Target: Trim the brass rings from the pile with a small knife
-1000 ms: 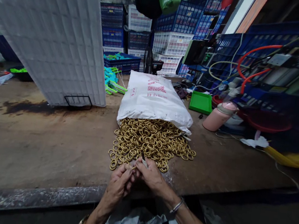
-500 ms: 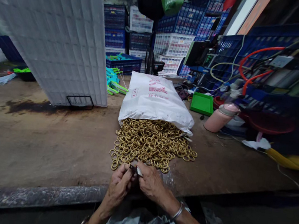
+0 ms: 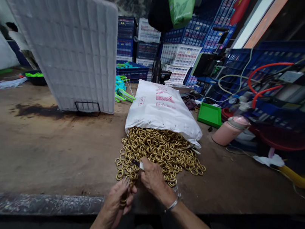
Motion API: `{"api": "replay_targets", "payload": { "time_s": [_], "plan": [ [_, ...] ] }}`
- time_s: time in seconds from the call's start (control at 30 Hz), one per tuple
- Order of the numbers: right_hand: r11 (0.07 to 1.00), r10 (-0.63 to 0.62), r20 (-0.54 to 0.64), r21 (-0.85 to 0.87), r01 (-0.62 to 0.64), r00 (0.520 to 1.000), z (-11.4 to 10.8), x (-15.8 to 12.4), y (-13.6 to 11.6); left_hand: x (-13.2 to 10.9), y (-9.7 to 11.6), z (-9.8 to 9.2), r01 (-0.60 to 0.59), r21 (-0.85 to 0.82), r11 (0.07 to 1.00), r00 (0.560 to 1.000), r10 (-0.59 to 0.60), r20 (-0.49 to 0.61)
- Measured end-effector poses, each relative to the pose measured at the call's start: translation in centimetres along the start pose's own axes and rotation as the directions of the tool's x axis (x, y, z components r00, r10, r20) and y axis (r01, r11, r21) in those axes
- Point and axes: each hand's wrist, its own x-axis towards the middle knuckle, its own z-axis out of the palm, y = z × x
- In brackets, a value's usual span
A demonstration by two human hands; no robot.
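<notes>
Many gold-coloured rings [image 3: 159, 146] spill from the mouth of a white sack [image 3: 164, 110] with red print, onto the brown table. My left hand [image 3: 118, 199], below the near edge of the pile, is closed on a few of the rings [image 3: 123, 202]. My right hand [image 3: 153, 177] lies over the near part of the pile and grips a small tool [image 3: 141, 165] with a white part and a dark tip. The tip points left over the rings.
A padded grey panel [image 3: 70, 48] stands in a black wire holder at the left. A green tray [image 3: 210, 114] and a pink bottle [image 3: 228, 131] are at the right. Crates [image 3: 180, 54] are stacked behind. A person [image 3: 20, 41] is at the far left.
My left hand has drawn down, apart from my right hand, and rings now show in it. My right hand has moved up over the pile with the tool. The camera view has tilted up.
</notes>
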Motion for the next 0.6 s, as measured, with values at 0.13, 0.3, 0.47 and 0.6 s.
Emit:
{"api": "replay_targets", "payload": {
  "time_s": [0.13,0.3,0.47,0.6],
  "plan": [
    [0.999,-0.02,0.039,-0.025,0.021,0.999,0.3,2.4,-1.5,-0.1,0.7,-0.7,-0.022,-0.082,0.996,0.999,0.018,-0.044],
    [0.993,0.035,0.107,-0.12,-0.023,0.994,2.0,4.0,-2.3,-0.3,1.4,-1.8,0.066,-0.269,0.961,0.994,-0.088,-0.07],
    [0.994,0.024,0.091,-0.113,-0.013,0.996,2.6,4.2,-1.7,0.4,1.2,-2.7,0.07,-0.326,0.943,0.982,-0.122,-0.143],
    [0.987,0.014,0.01,0.161,-0.016,1.0,1.5,3.6,-1.1,1.1,1.1,-2.3,0.042,-0.256,0.966,0.986,-0.08,-0.143]
  ]
}}
